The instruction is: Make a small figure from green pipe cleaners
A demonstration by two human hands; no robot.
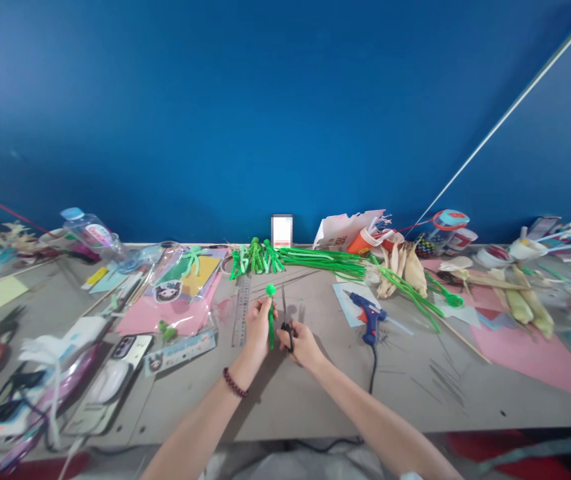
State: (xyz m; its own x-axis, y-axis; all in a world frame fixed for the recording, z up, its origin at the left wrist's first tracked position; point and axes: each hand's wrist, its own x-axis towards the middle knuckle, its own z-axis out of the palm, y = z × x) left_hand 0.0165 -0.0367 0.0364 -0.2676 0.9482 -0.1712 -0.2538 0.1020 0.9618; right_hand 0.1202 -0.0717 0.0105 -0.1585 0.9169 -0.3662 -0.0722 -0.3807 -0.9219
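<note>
My left hand (259, 325), with a dark beaded bracelet on its wrist, pinches a green pipe-cleaner piece (271, 291) that has a rounded knob on top and a strand hanging below. Close beside it, my right hand (301, 343) is closed on the dark handles of a pair of scissors (284, 308), whose blades point away from me. The blades stand just right of the green piece, apart from it. Beyond my hands lie several finished-looking green pipe-cleaner shapes (255, 257) and a bundle of green pipe cleaners (320, 261). A clear ruler (241, 310) lies left of my left hand.
A blue glue gun (369, 316) with its cord lies to the right. Dried corn husks (405, 270) and pink paper (530, 360) are farther right. On the left are a plastic bag of coloured sheets (185, 290), a phone (110, 383) and a bottle (93, 233). A blue wall (285, 120) stands behind.
</note>
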